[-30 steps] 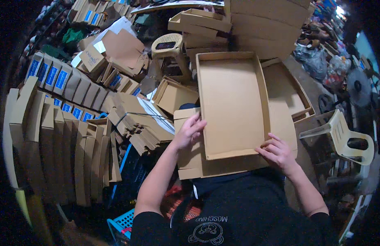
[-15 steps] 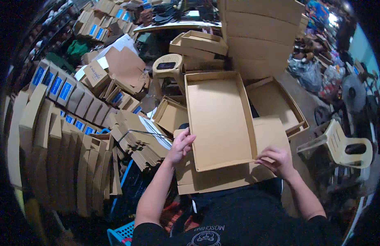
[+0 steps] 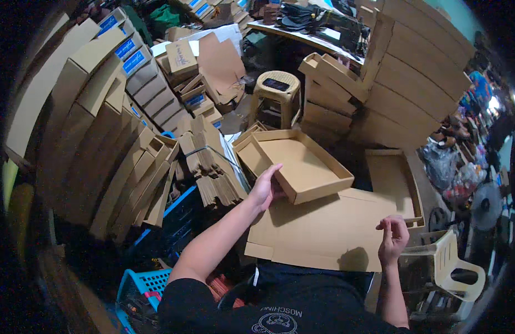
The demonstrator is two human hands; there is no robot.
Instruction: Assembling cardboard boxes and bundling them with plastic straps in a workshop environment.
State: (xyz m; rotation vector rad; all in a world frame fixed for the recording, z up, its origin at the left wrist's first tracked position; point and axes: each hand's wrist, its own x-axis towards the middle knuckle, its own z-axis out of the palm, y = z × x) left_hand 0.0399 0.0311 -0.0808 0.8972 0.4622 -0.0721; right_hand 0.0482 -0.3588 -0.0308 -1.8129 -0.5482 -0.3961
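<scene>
Gripping the near long wall of a folded tray [image 3: 302, 161], the left hand [image 3: 264, 189] has its fingers hooked over the rim and its thumb on the outer face, so the grasp is closed on cardboard. The tray lies up and to the right of that hand, its long axis running from upper left to lower right, with the far end resting on a flat sheet [image 3: 324, 228]. That sheet, an unfolded blank, is spread across the lap just below the tray.

The right hand [image 3: 392, 242] is at the sheet's right edge, fingers curled together as if pinching the edge, though whether it truly holds it cannot be told. It sits well apart from the tray; the left hand is the one on it.

Just beyond the sheet's right side lies a second tray [image 3: 396, 178], open and shallow. A tan stool [image 3: 275, 94] stands behind the held tray. To the left, bundles of flattened blanks [image 3: 207, 161] lean against rows of stacked boxes [image 3: 102, 111], and a blue crate [image 3: 140, 286] sits at the lower left. A tall box stack [image 3: 413, 72] rises at upper right, and a pale chair [image 3: 452, 264] stands beside the right forearm.
</scene>
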